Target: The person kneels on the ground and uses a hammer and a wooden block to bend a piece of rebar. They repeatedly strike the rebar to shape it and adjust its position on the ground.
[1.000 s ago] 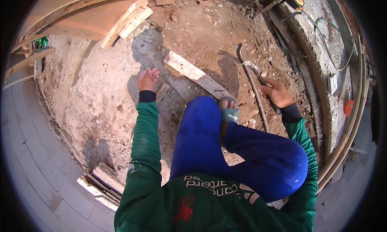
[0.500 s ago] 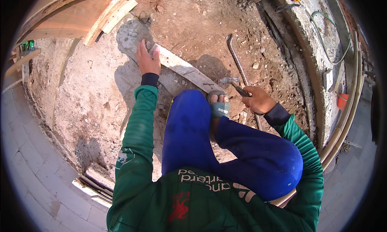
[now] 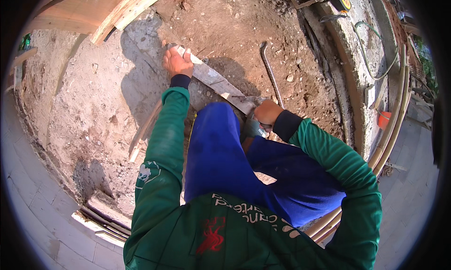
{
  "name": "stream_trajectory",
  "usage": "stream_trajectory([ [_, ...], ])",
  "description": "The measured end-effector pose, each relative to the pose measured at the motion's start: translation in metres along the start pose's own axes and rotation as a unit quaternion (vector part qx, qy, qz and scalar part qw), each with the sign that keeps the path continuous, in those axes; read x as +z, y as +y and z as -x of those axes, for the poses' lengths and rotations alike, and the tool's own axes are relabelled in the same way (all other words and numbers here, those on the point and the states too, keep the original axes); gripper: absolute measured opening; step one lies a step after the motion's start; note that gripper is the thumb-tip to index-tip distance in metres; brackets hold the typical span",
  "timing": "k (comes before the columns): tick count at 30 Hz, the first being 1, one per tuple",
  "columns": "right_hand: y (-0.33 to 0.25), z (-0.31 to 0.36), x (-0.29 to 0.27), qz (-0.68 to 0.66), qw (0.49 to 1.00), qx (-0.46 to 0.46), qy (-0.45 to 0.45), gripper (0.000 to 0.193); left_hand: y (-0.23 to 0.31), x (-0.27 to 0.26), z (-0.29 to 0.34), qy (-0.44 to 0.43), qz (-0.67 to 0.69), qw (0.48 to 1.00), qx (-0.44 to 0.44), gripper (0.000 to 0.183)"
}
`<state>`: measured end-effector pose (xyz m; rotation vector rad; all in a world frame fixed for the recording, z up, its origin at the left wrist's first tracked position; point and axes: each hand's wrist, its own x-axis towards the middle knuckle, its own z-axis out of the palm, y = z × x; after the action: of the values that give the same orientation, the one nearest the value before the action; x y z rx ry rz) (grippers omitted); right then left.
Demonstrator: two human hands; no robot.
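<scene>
A narrow wooden board (image 3: 213, 80) lies slantwise on the dirt in front of my knees, with nails showing near its near end. At its far left end, my left hand (image 3: 177, 63) is closed over the board, thumb along the top. My right hand (image 3: 268, 113) grips a hammer (image 3: 252, 100) close to my foot; its metal head is down at the board's near end, touching or just above it. Most of the handle is hidden by the fist. My sandalled foot (image 3: 254, 128) is beside that end, partly covered by my right hand.
A bent metal bar (image 3: 271, 73) lies on the soil to the right. Along the right runs a concrete ledge (image 3: 350, 75) with a tape measure (image 3: 340, 1) and a green hose (image 3: 376, 75). Wooden planks (image 3: 123, 14) stand at the far left; a wood piece (image 3: 145, 129) lies by my left forearm.
My right hand has moved left with the hammer, bringing its head to the board's near end. My left hand has gone from lying flat to closing over the far end.
</scene>
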<state>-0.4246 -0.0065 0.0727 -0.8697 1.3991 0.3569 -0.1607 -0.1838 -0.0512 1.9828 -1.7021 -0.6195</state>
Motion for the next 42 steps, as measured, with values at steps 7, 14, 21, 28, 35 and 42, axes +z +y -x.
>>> stream_trajectory([
  [7, -0.077, 0.046, 0.011, -0.317, 0.938, 0.132, 0.054, 0.009, -0.018, 0.001, -0.001, -0.009, 0.026, 0.999, -0.023, 0.046],
  [14, -0.047, 0.085, -0.028, -0.254, 0.958, 0.131, -0.003, 0.013, -0.005, 0.001, 0.006, -0.007, 0.032, 0.999, -0.007, 0.047],
  [21, -0.089, 0.1, 0.026, 0.54, 0.826, 0.013, 0.16, 0.019, -0.006, -0.017, 0.008, -0.029, -0.052, 0.994, -0.095, 0.049],
  [28, -0.081, 0.105, 0.011, 0.41, 0.901, 0.054, 0.131, 0.023, -0.008, -0.015, -0.003, -0.012, -0.096, 0.987, -0.129, 0.029],
  [35, -0.062, 0.101, 0.012, 0.22, 0.95, 0.16, 0.154, 0.049, -0.002, -0.003, 0.002, 0.05, -0.063, 0.984, -0.156, 0.022],
  [42, -0.057, 0.101, 0.022, 0.177, 0.956, 0.17, 0.163, 0.06, -0.023, 0.007, 0.01, 0.076, -0.002, 0.994, -0.079, 0.018],
])
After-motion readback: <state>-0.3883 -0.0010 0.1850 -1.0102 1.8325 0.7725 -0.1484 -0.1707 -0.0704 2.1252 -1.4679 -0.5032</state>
